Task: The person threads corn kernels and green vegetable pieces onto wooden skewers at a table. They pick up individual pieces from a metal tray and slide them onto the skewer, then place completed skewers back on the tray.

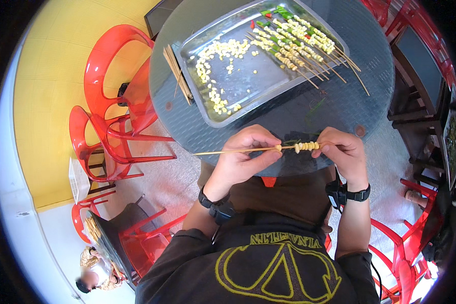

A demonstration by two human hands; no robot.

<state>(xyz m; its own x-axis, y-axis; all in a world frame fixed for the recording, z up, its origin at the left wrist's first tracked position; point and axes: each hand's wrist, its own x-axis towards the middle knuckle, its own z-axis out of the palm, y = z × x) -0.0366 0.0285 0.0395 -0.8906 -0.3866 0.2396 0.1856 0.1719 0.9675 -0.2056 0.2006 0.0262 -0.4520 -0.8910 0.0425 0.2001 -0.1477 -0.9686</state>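
My left hand (247, 154) pinches one pale yellow piece, possibly a garlic clove, on a thin wooden skewer (220, 152) between thumb and forefinger. The skewer's long bare end runs past that hand to the left. My right hand (342, 152) grips the skewer near its right end, fingertips against a row of threaded pale pieces (307, 146). A short bare stretch of skewer separates this row from the piece in my left fingers. Beyond my hands, a metal tray (264, 87) holds loose pale pieces (228, 48) and several filled skewers (288, 47).
The tray rests on a round dark table (167, 89). Bare wooden skewers (176, 72) lie left of the tray; green and red peppers (284, 13) sit at its far end. Red plastic chairs (98, 76) stand at left. A person (98, 269) is at lower left beside another table.
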